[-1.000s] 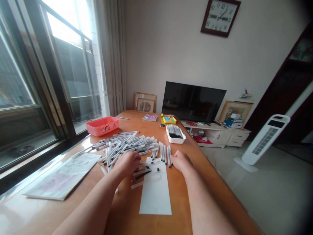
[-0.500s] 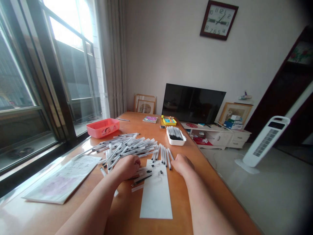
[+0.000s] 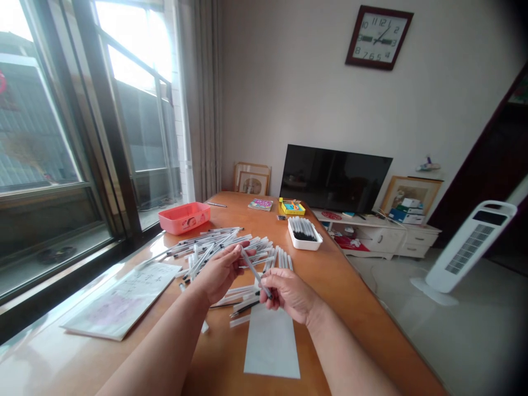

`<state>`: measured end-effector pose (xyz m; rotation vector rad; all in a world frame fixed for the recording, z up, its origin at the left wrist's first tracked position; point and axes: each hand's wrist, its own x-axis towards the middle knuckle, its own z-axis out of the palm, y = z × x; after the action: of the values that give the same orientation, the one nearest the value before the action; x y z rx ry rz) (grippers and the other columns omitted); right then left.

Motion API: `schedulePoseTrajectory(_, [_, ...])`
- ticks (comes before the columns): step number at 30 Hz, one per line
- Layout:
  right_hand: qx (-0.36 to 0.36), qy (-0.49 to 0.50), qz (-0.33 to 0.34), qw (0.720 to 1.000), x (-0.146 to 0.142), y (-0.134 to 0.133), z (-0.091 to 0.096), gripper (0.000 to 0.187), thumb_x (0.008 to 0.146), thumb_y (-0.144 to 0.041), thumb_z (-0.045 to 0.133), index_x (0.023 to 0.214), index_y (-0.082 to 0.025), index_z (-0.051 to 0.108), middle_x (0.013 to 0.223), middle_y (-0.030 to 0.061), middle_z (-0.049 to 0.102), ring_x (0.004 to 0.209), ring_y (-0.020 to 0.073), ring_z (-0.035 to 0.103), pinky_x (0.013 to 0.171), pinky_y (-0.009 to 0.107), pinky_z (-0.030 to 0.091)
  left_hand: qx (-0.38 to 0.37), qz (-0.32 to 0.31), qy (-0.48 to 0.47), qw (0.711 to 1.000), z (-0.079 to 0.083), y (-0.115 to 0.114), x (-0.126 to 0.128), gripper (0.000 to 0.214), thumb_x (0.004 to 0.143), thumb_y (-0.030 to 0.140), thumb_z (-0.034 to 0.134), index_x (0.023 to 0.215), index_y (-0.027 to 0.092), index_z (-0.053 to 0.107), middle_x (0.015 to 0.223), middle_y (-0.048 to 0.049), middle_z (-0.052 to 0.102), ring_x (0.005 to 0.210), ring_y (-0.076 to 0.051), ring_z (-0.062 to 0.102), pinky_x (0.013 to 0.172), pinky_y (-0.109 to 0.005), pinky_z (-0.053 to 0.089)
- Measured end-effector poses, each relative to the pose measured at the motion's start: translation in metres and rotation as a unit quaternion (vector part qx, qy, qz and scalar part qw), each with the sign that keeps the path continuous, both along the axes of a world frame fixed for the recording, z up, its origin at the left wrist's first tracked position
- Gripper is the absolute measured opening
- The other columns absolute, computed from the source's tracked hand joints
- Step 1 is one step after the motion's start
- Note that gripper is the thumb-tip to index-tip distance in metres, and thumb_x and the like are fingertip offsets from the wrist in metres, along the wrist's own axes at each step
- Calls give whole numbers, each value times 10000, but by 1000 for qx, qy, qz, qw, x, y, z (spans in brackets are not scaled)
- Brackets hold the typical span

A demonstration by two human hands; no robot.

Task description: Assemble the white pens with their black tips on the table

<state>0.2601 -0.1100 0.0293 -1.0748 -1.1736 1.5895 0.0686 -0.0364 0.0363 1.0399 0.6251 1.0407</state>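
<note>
White paper (image 3: pixel 272 349) on counter (image 3: pixel 218 357), lower center of frame. Right hand (image 3: pixel 270 287), just below center, closed on dark lower end of tilted pen (image 3: pixel 251 265), which sits at frame center. Left hand (image 3: pixel 241 252), left of it, fingers narrowed on the pen's upper end, probably pinching; small in view. Pen pile (image 3: pixel 218 240) behind, left of center. White tray (image 3: pixel 307 245) with pens, right of center. Red box (image 3: pixel 181 221), center left.

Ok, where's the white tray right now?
In the head view, the white tray sits right of centre, near the right edge of the table, beyond the right hand and nearer than the yellow box.
</note>
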Motion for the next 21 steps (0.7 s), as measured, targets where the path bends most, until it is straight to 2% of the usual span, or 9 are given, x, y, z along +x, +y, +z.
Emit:
schedulePoseTrajectory(4, [-17, 77, 9, 997, -9, 0, -2, 239, 797, -386, 657, 874, -170, 591, 592, -3, 635, 461, 97, 496, 462, 208, 303, -15, -11, -50, 999, 6, -3, -1, 330, 858, 339, 717, 1140, 169, 705, 1055, -128, 725, 814, -145, 640, 733, -242, 489])
schedulePoseTrajectory(7, [-7, 112, 19, 994, -12, -1, -1, 360, 876, -511, 604, 921, -155, 635, 510, -45, 537, 396, 66, 353, 433, 211, 223, -10, -38, -50, 998, 5, -3, 0, 265, 864, 321, 715, 1068, 151, 722, 1051, -133, 723, 795, -143, 642, 751, -255, 506])
schedulePoseTrajectory(10, [-15, 159, 54, 986, -12, -3, 3, 394, 916, -545, 563, 914, -158, 639, 434, -99, 388, 365, 54, 201, 422, 222, 171, -6, -71, -60, 996, 4, -4, 1, 269, 885, 349, 688, 1056, 145, 723, 1067, -141, 718, 828, -159, 656, 795, -281, 522])
schedulePoseTrajectory(13, [-21, 176, 70, 982, -13, -4, 5, 373, 921, -535, 565, 875, -169, 619, 411, -118, 314, 363, 59, 153, 417, 230, 164, 0, -57, -66, 996, 4, -4, 2, 245, 866, 331, 716, 1005, 129, 724, 1007, -124, 721, 778, -134, 642, 766, -250, 520])
schedulePoseTrajectory(17, [31, 99, 6, 995, -21, -2, 3, 380, 927, -559, 548, 832, -193, 584, 421, -112, 303, 380, 67, 136, 419, 237, 122, 0, -7, -64, 998, 1, -2, 4, 218, 833, 314, 753, 906, 113, 715, 857, -83, 707, 693, -102, 607, 688, -202, 495])
schedulePoseTrajectory(19, [85, 10, -45, 995, -25, 0, 1, 407, 939, -579, 513, 816, -198, 581, 449, -92, 326, 404, 79, 184, 434, 242, 135, 1, 8, -65, 998, -2, -1, 7, 221, 830, 325, 755, 861, 112, 704, 810, -68, 692, 667, -94, 593, 657, -189, 481])
schedulePoseTrajectory(21, [156, -106, -89, 978, -27, 1, 1, 417, 955, -572, 482, 788, -203, 578, 501, -60, 385, 454, 98, 277, 465, 248, 188, -1, 24, -65, 998, -4, -2, 10, 239, 819, 339, 764, 824, 112, 692, 774, -56, 677, 643, -85, 578, 626, -178, 467])
